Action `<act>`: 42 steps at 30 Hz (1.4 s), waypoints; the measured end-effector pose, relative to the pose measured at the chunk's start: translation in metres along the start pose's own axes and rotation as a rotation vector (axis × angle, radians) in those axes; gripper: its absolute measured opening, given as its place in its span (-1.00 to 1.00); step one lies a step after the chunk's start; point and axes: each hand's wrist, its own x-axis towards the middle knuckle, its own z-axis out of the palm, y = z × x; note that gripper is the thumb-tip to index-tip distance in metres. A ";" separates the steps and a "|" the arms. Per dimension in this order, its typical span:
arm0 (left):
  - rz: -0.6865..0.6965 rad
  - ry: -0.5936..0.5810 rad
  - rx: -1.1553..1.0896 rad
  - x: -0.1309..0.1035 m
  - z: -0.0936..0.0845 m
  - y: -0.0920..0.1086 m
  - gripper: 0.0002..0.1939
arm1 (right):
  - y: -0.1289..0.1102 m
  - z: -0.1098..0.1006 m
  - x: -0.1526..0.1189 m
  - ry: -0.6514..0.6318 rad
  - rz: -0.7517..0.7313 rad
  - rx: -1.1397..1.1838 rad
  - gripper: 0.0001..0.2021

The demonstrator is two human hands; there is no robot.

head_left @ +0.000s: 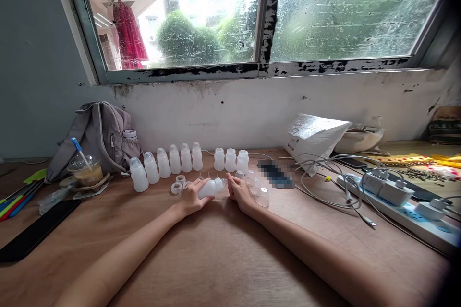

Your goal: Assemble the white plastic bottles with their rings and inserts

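Observation:
A frosted white baby bottle [206, 190] lies tilted on its side in my left hand [192, 197], whose fingers wrap its body. Its clear nipple [222, 182] points right, into the pinched fingers of my right hand [240, 193]. Exactly where the fingertips meet it is partly hidden. Behind my hands, a few small clear nipples [208, 175] stand on the table. Left of them sit several white collar rings [176, 187]. Beside my right wrist are several clear domed caps [262, 197]. A row of capped bottles [163, 163] and several uncapped bottles [230, 159] stand farther back.
At left are a grey backpack [104, 136], an iced drink cup [85, 172], colored pens [23, 199] and a black flat case [36, 232]. On the right lie tangled cables [324, 192], a power strip [403, 208] and a white pouch [313, 136]. A window wall stands behind.

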 end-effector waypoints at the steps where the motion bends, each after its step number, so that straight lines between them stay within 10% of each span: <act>1: -0.013 -0.010 -0.054 0.001 -0.001 0.000 -0.48 | -0.003 0.000 -0.002 -0.015 -0.012 0.023 -0.61; 9: -0.145 -0.153 -0.339 0.003 -0.011 0.000 -0.58 | -0.024 0.003 -0.014 -0.328 -0.132 -0.034 -0.67; 16: -0.017 0.002 -0.156 0.002 -0.006 0.010 -0.55 | -0.015 0.003 -0.012 -0.188 -0.140 -0.106 -0.69; 36: 0.146 -0.007 0.176 -0.007 0.011 0.004 -0.48 | -0.015 0.002 -0.002 0.024 -0.173 -0.501 -0.62; 42: 0.023 0.004 0.152 -0.006 0.010 0.005 -0.47 | -0.032 -0.012 0.012 -0.170 -0.119 -0.562 -0.57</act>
